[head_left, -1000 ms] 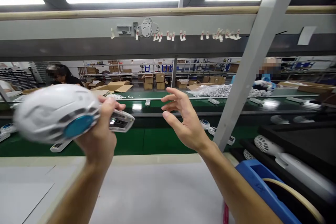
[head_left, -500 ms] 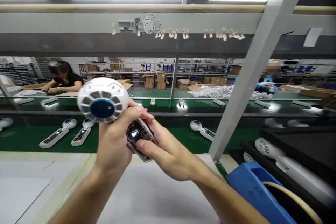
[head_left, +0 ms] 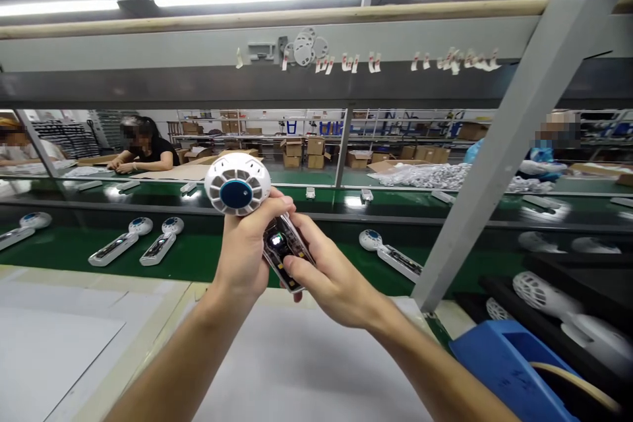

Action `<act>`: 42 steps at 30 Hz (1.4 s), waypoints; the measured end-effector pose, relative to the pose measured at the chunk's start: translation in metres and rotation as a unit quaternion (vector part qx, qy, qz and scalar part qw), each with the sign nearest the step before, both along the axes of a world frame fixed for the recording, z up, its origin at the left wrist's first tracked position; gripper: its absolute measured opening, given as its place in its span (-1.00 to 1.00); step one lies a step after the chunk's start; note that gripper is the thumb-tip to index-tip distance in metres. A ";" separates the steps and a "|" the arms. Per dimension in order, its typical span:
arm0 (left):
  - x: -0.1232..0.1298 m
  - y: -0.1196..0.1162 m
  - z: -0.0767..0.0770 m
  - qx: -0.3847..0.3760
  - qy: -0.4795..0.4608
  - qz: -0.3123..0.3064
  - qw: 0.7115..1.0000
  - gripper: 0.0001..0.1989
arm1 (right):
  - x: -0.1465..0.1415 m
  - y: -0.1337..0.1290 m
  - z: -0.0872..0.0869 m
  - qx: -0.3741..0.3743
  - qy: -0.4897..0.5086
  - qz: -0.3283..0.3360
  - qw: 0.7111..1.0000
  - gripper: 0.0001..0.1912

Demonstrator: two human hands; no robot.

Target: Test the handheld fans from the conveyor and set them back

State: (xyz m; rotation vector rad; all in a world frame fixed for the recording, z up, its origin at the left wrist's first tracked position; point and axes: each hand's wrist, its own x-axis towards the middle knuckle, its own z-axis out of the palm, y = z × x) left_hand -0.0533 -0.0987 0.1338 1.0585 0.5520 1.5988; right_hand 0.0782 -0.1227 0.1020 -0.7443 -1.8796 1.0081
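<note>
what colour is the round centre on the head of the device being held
The round centre is dark blue; it shows best in the head view

White device head, blue centre; green conveyor belt.

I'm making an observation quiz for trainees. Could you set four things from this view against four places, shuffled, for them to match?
1. White device with a lit board
2. Blue bin
3. Stacked brown cartons
4. Small paper tags

A. In the background, beyond the green belt
B. In a row along the grey beam
C. Held in the left hand and the right hand
D. At the lower right, near the foot of the slanted post

Pairs: 1-C, 2-D, 3-A, 4-B
</note>
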 end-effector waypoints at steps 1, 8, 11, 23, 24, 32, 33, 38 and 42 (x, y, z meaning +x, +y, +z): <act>0.000 0.003 -0.002 -0.005 0.003 -0.003 1.000 -0.80 | 0.000 0.002 -0.001 -0.018 0.001 -0.001 1.000 -0.56; -0.001 0.024 -0.013 -0.081 0.087 -0.024 0.993 -0.67 | -0.001 0.018 -0.008 -0.132 0.084 -0.010 0.988 -0.51; 0.001 0.024 -0.014 -0.082 0.156 -0.056 0.983 -0.59 | -0.001 0.026 -0.011 -0.158 0.146 -0.020 0.976 -0.53; 0.012 0.040 -0.033 -0.036 0.319 -0.056 0.945 -0.26 | 0.008 0.054 -0.022 -0.183 0.204 -0.161 0.948 -0.66; 0.012 0.044 -0.035 -0.040 0.330 -0.055 0.941 -0.29 | 0.009 0.057 -0.024 -0.191 0.200 -0.165 0.947 -0.67; 0.003 0.077 -0.054 -0.068 0.354 0.018 0.932 -0.75 | 0.008 0.065 -0.036 -0.238 0.167 -0.156 0.944 -0.68; 0.003 0.080 -0.056 -0.072 0.354 0.023 0.932 -0.76 | 0.008 0.067 -0.038 -0.243 0.160 -0.154 0.944 -0.68; 0.000 0.093 -0.067 -0.090 0.370 0.033 0.924 -0.73 | 0.012 0.074 -0.048 -0.263 0.113 -0.150 0.946 -0.70; -0.001 0.101 -0.076 -0.094 0.397 0.043 0.912 -0.64 | 0.012 0.076 -0.054 -0.281 0.073 -0.142 0.946 -0.71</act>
